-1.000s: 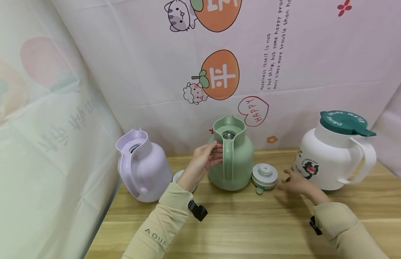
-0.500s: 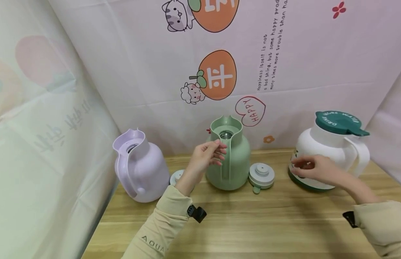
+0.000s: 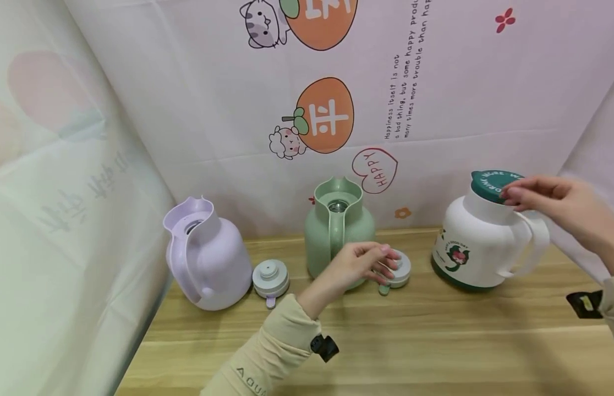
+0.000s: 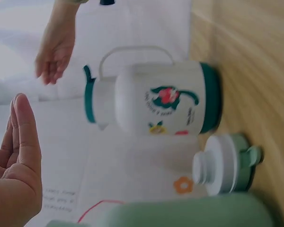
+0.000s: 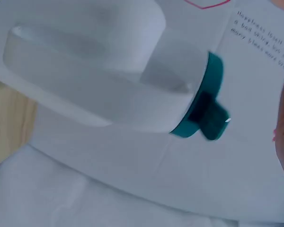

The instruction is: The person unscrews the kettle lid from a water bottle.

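My left hand (image 3: 358, 265) hovers with loose fingers in front of the green thermos jug (image 3: 319, 231) and partly over its white-and-green stopper (image 3: 400, 275). Nothing is in its grasp. In the left wrist view, its fingers are extended, apart from the stopper (image 4: 222, 165). My right hand (image 3: 569, 206) is beside and above the dark green lid (image 3: 490, 184) of the white thermos jug (image 3: 485, 236), fingers slightly bent. From the left wrist view, a gap separates that hand (image 4: 57, 54) from the lid (image 4: 89, 99). The white jug's handle (image 5: 94, 90) faces the right wrist camera.
A lidless lilac thermos jug (image 3: 220, 264) stands at the left, its stopper (image 3: 270, 278) lying to its right. All stand on a wooden table (image 3: 411, 352), with a printed cloth (image 3: 228, 110) hanging close behind.
My left hand has left the green jug's handle and moved right towards its stopper. My right hand has risen from the white jug's base to beside its lid. The view has turned slightly right.
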### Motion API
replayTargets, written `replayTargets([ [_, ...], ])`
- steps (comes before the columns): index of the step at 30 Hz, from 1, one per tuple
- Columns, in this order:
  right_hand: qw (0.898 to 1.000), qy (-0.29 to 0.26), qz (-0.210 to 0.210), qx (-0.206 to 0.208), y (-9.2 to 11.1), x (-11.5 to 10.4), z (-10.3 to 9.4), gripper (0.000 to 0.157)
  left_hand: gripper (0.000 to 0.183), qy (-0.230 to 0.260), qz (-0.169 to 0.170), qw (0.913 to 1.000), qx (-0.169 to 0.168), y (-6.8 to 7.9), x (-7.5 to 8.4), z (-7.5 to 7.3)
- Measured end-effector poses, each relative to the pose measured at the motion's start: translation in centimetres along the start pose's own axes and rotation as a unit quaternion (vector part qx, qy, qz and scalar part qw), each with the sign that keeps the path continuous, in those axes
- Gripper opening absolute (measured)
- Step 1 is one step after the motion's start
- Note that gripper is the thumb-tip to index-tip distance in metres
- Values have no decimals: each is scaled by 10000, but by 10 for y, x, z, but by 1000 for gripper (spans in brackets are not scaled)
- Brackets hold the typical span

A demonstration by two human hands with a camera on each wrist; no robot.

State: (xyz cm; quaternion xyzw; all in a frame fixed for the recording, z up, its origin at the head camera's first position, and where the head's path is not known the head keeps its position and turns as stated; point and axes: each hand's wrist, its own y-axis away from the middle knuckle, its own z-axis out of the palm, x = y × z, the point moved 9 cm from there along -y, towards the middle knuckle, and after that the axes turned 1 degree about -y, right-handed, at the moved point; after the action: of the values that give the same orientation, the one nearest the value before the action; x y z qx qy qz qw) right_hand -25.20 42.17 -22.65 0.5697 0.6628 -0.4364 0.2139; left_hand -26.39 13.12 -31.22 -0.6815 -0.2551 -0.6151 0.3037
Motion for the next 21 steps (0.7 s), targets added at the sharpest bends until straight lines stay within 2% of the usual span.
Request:
replayTargets([
  [3, 9986, -253, 111, 447, -6, 6, -19, 25, 36, 89, -95, 9997, -229, -9, -14, 19],
  [5, 9974, -57, 314, 648, -9, 14, -29, 20, 37, 198, -179, 9989, -376, -14, -21, 31],
  [9, 9929, 438, 913, 627, -17, 38, -37, 7, 40, 292, -388, 9968, -631, -27, -35, 52],
  [11, 9903, 631, 1109, 547, -19, 49, -39, 7, 41, 357, -495, 9957, -699, -34, -40, 60],
  [14, 9859, 915, 1349, 386, -22, 63, -42, 21, 42, 566, -601, 9943, -668, -44, -47, 72],
  [16, 9825, 1103, 1488, 209, -24, 69, -42, 43, 40, 680, -687, 9936, -592, -50, -51, 79],
  [19, 9783, 1221, 1650, -281, -28, 73, -36, 76, 37, 853, -806, 9920, -466, -59, -56, 87],
  [21, 9752, 1241, 1701, -676, -30, 73, -30, 87, 37, 916, -833, 9913, -447, -66, -57, 93],
])
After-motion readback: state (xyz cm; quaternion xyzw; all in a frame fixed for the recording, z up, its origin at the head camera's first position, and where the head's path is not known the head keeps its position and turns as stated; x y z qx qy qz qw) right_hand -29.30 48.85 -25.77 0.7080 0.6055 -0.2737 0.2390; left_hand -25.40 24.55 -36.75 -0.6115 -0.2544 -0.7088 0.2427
